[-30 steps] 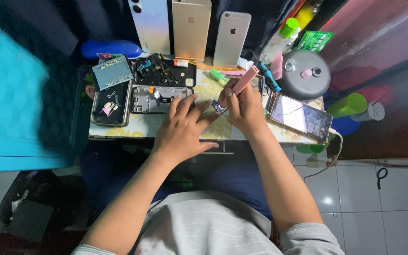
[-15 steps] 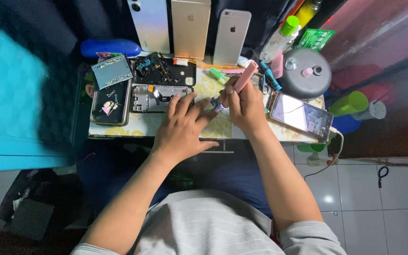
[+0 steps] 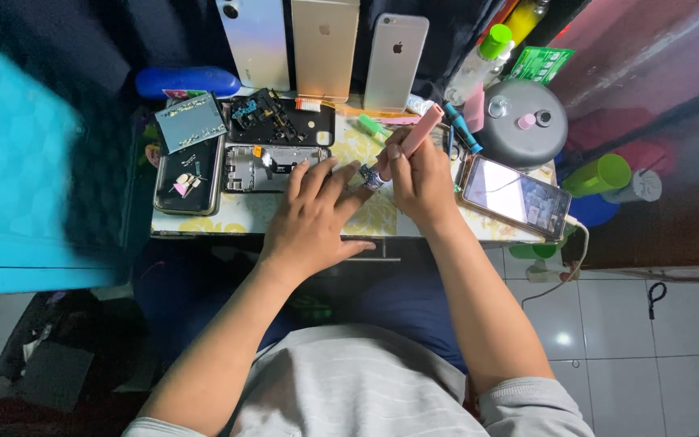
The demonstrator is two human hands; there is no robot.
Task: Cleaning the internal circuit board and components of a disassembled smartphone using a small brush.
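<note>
Now, hands: both are over the small work table (image 3: pixel 204 222), close together near its middle.
Right hand (image 3: pixel 422 182): closed around a pink pen-shaped tool (image 3: pixel 413 139), gripped low like a pencil, its upper end slanting up and away to the right. That low grip looks chosen for a steady tip.
Small part (image 3: pixel 372 176): a tiny bluish piece right at the tool's lower tip, between the two hands, touching or just beside the left fingertips; too small to say what it is.
Left hand (image 3: pixel 313 214): flat, fingers spread wide, palm down on the table and holding nothing. Its fingertips reach the edge of the opened phone body (image 3: pixel 264 167), and the spread suggests it is bracing things in place.
Opened phone body: lies flat just left of the small part, insides showing.
Trays: a dark tray (image 3: pixel 188 180) with loose bits sits left of it, and a black tray of parts (image 3: pixel 281 120) behind it, both near the left hand.
Back row: three phones (image 3: pixel 325 44) stand face-away against the rear.
Right side: a lit phone (image 3: pixel 515 197) lies just beside the right wrist, with a grey round pot (image 3: pixel 523 125) behind it.
</note>
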